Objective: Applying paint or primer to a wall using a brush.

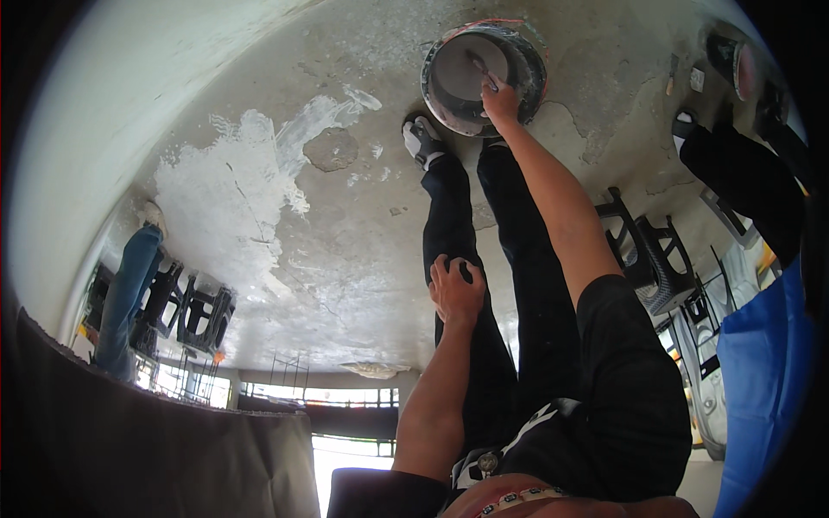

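Observation:
A round bucket (432, 91) with a pale-spattered rim stands on the floor at the top, just beyond my feet. Smooth grey, wet-looking mix (458, 73) lies inside it. Over the bucket, my right hand (501, 99) is closed round the handle of a small trowel (477, 62), whose dark end reaches into or over the mix; how deep it goes I cannot tell. My left hand (457, 291) rests on my left knee, fingers spread, with nothing held.
White patches (233, 181) coat the rough grey floor at left. Dark plastic stools (661, 268) stand at right, and more stools (205, 319) at left beside a person in jeans (129, 293). Another person's dark-clad leg (734, 177) is at far right. A small tool (671, 76) lies nearby.

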### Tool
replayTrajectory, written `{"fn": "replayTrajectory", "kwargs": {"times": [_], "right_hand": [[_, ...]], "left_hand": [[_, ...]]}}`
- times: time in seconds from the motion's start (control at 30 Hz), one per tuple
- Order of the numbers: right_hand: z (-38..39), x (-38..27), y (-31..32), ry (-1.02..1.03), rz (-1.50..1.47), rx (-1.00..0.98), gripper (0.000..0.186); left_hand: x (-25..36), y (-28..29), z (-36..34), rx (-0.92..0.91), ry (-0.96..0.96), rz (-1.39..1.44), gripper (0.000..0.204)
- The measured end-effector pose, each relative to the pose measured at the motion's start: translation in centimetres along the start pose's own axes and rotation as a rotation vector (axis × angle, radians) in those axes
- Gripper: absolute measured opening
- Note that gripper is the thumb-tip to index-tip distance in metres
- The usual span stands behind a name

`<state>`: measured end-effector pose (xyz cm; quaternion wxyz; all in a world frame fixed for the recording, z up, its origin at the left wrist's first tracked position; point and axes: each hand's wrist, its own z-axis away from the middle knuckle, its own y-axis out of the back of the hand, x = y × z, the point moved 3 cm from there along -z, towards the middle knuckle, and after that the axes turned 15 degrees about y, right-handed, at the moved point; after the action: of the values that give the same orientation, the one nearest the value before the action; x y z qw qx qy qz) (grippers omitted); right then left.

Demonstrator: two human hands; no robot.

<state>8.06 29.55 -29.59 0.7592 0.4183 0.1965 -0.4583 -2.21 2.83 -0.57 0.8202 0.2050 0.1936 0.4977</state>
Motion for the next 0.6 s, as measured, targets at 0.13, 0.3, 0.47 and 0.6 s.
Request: {"fn": "replayTrajectory", "kwargs": {"times": [0.13, 0.3, 0.47, 0.6], "right_hand": [[-0.5, 2.2, -0.4, 0.052, 0.141, -0.087, 0.045], [2.0, 1.0, -2.7, 0.230, 0.421, -0.287, 0.044], [2.3, 0.7, -2.7, 0.232, 0.448, -0.339, 0.044], [2.2, -0.5, -2.7, 0.221, 0.433, -0.406, 0.044]], "left_hand": [[0.4, -0.3, 0.2, -0.005, -0.005, -0.009, 0.030], [-0.5, -0.1, -0.2, 0.003, 0.013, -0.016, 0.030], [0.0, -0.2, 0.0, 0.048, -0.035, 0.004, 0.029], [0.0, 0.1, -0.1, 0.029, -0.022, 0.008, 0.031]]}}
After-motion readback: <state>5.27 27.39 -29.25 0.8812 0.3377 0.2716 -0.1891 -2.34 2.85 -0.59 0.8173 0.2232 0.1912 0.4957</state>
